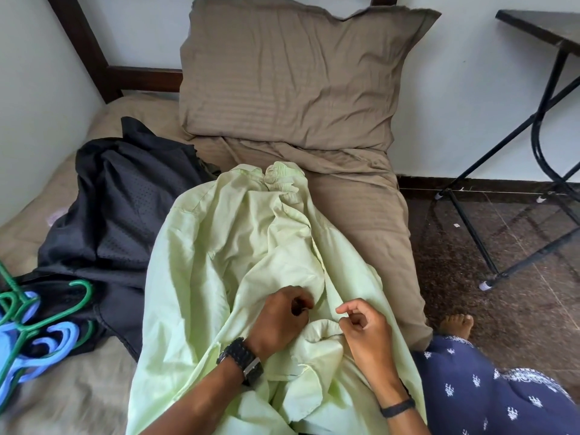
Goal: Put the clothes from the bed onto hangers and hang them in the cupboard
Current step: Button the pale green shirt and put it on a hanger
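Both hands [320, 321] on pale green shirt [238, 246]
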The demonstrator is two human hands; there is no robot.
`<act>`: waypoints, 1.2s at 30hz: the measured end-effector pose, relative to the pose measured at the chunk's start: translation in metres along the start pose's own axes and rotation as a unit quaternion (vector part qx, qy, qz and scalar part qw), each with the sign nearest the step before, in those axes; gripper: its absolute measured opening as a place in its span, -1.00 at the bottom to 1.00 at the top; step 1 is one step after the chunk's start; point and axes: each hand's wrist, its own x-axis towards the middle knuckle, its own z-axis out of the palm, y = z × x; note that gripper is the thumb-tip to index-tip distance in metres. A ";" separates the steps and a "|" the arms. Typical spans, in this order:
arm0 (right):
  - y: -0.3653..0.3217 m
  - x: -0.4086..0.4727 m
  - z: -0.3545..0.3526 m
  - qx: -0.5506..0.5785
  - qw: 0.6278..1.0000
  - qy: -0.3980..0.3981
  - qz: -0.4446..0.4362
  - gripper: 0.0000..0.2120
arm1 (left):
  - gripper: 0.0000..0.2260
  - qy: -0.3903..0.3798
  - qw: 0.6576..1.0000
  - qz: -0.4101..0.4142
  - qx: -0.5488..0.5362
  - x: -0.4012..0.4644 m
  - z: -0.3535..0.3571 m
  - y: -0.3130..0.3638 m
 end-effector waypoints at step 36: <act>-0.046 -0.022 0.023 -0.093 0.983 -0.035 -0.153 -0.70 | -0.85 0.030 0.986 -0.087 -0.142 -0.033 -0.001 0.011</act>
